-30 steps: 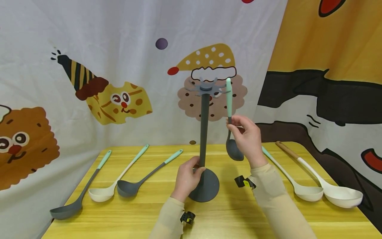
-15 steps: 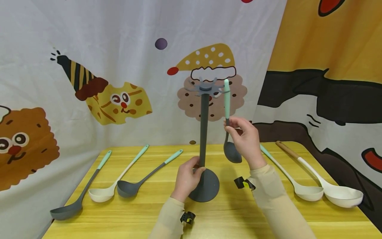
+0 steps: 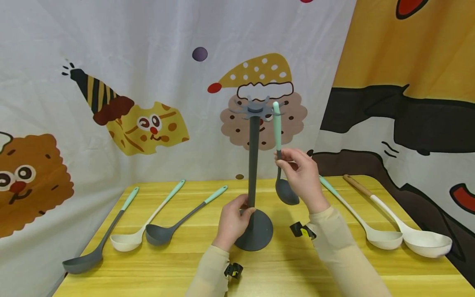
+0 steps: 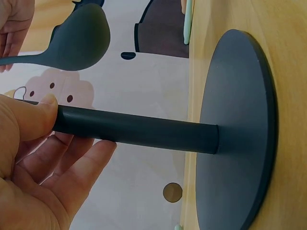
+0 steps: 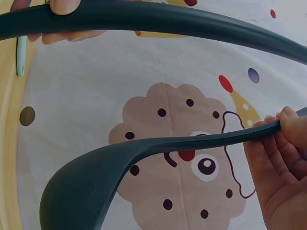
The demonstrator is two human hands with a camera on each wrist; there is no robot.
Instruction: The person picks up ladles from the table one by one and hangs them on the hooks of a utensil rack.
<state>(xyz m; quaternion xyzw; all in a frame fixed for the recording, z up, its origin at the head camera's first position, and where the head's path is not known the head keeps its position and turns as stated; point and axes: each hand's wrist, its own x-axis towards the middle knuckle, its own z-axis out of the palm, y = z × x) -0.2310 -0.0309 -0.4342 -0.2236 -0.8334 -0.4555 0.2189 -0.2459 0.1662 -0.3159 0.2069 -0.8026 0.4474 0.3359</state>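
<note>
A dark grey utensil stand (image 3: 254, 165) rises upright from a round base (image 4: 235, 129) on the table. Around its lower pole, my left hand (image 3: 233, 222) grips with thumb and fingers. My right hand (image 3: 303, 177) pinches a ladle (image 3: 277, 132) by its grey neck, just below the mint-green handle. Handle up and bowl down, the ladle hangs just right of the pole. Its tip overlaps the right arms of the hook ring (image 3: 255, 109) in the head view. In the right wrist view the ladle's grey bowl (image 5: 81, 187) and curved neck show below the pole.
Left on the wooden table (image 3: 178, 268) lie a grey ladle (image 3: 87, 262), a cream ladle (image 3: 128, 241) and another grey ladle (image 3: 161, 234). To the right are a cream ladle (image 3: 384, 240) and a white ladle (image 3: 426, 243) with a wooden handle. A printed curtain (image 3: 148, 37) hangs behind.
My right hand has brought the ladle leftward and slightly down, closer to the stand's pole. The left hand and the stand have stayed in place.
</note>
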